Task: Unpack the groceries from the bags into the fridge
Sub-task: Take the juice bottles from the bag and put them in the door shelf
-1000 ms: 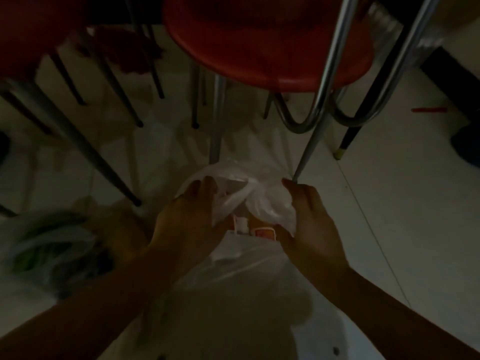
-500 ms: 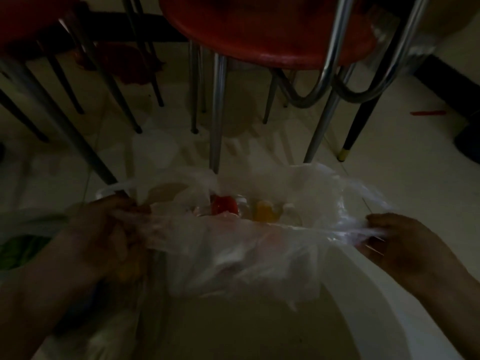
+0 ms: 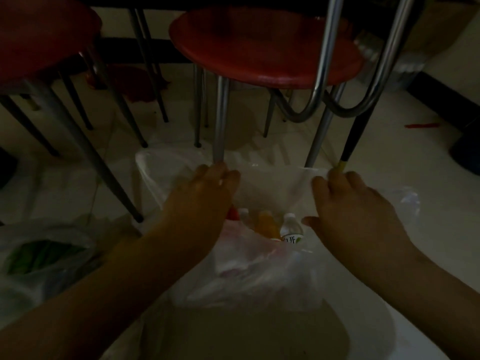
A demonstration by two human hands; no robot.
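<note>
**Two hands hold a grocery bag open on a dim floor**

We look down in poor light. At the centre of the frame, our left hand (image 3: 205, 201) and right hand (image 3: 355, 214) each pinch the far rim of a thin white bag (image 3: 270, 188) and hold it stretched between them. The fingers of both hands curl over the plastic; we cannot tell how firm either hold is.

Inside the open mouth, just below the stretched rim, stand a water bottle (image 3: 292, 229) with a white cap, an orange bottle (image 3: 267, 226) and something red (image 3: 233, 213) half hidden by the left hand. No fridge is in view.

A second bag (image 3: 44, 255) with green produce lies at lower left. A red stool (image 3: 262, 45) fills the upper centre, its metal legs (image 3: 220, 120) coming down just beyond the bag.

What could go wrong, as we judge it: the film looks flimsy, so pulling the rim wider may tear it. If either hand lets go, the mouth may collapse over the bottles. The bottles stand loosely and could tip. Lifting them out, we may knock the stool legs in this darkness.
</note>
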